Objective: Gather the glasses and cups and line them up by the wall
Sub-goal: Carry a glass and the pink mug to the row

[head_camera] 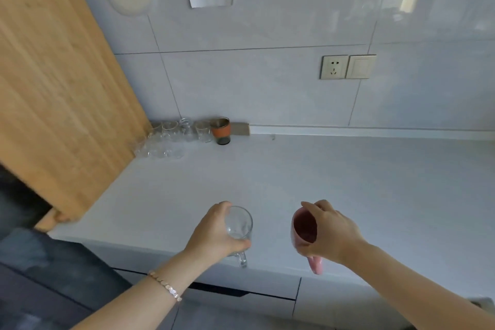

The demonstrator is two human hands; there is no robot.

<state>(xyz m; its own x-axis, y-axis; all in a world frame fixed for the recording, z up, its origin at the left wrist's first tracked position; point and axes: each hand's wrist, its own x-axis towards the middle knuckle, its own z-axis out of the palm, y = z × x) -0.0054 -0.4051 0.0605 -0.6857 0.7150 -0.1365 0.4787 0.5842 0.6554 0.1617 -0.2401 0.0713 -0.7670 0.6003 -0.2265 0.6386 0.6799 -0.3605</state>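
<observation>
My left hand (214,233) grips a clear glass mug (239,228) around its body, handle pointing toward me, over the counter's front edge. My right hand (329,233) holds a pink cup (304,230) by its side, its pink handle hanging down below the hand. Far back in the corner, several clear glasses (171,139) stand clustered by the wall. A dark cup with an orange band (221,130) stands at the right end of that group.
A pale grey counter (348,182) runs to the tiled wall. A wooden panel (53,88) closes the left side. A socket and switch (347,66) sit on the wall. Drawer fronts (241,295) lie under the counter edge.
</observation>
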